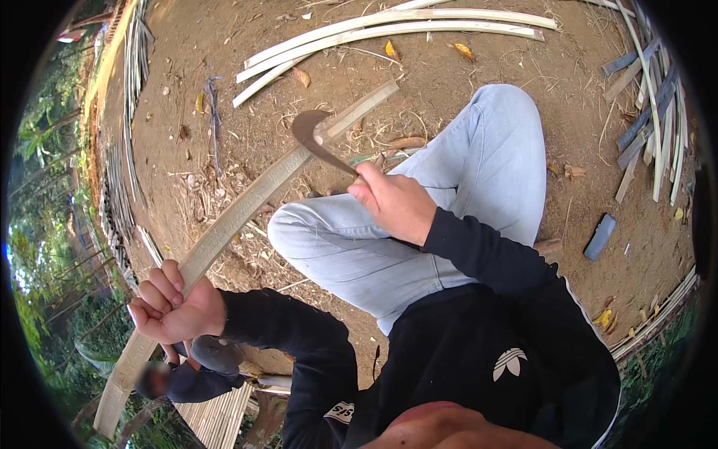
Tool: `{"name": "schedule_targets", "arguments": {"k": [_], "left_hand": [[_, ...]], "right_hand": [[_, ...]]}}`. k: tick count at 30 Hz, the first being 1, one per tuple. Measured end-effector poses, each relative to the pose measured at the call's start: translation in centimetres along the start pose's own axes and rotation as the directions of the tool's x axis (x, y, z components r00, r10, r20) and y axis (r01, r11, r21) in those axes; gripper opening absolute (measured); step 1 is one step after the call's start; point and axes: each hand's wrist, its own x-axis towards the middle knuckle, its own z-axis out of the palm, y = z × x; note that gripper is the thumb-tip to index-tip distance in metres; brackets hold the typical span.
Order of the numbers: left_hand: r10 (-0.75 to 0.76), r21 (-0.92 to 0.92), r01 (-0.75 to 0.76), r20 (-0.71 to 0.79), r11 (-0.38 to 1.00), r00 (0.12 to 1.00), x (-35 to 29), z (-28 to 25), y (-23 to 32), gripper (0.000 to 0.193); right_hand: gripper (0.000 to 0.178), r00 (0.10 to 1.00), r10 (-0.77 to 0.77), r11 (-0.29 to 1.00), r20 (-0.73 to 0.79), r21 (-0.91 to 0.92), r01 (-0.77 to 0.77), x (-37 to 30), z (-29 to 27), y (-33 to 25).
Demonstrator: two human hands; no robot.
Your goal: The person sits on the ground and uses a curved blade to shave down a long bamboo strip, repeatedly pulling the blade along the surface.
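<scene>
My left hand is closed around a long, flat bamboo strip near its lower left end. The strip slants up and away to the right, over the ground beyond my legs. My right hand grips a hooked knife whose handle is mostly hidden in the fist. Its dark, curved blade lies across the strip toward the far end, and the hook's tip bends over the strip. My legs in light blue jeans are folded on the ground, below the blade and the strip.
Pale split strips lie on the dirt ahead. More strips are piled at the right. A grey-blue rectangular block rests right of my knee. Shavings litter the ground. Another person sits at lower left beside a slatted bundle.
</scene>
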Motion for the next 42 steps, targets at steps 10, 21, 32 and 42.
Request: {"name": "schedule_targets", "arguments": {"k": [10, 21, 32, 42], "left_hand": [[-0.090, -0.098, 0.100, 0.106, 0.990, 0.990, 7.4, -5.0, -2.7, 0.040], [-0.083, 0.013, 0.083, -0.028, 0.996, 0.996, 9.3, -5.6, -4.1, 0.037], [-0.062, -0.019, 0.065, 0.139, 0.998, 0.988, 8.2, -0.7, -3.2, 0.039], [-0.090, -0.001, 0.090, 0.040, 0.996, 0.995, 10.2, -2.5, -4.0, 0.039]], "right_hand": [[0.030, 0.999, -0.037, 0.995, -0.019, -0.093, 0.035, 1.8, 1.3, 1.7], [0.028, 0.991, 0.094, 0.982, -0.093, -0.153, -0.107, 3.5, 0.5, 2.8], [0.028, 0.974, 0.004, 1.000, -0.227, -0.021, -0.009, 3.7, 0.0, 4.3], [0.032, 0.978, -0.045, 0.989, -0.203, 0.130, 0.072, 6.7, 2.7, 4.1]]}}
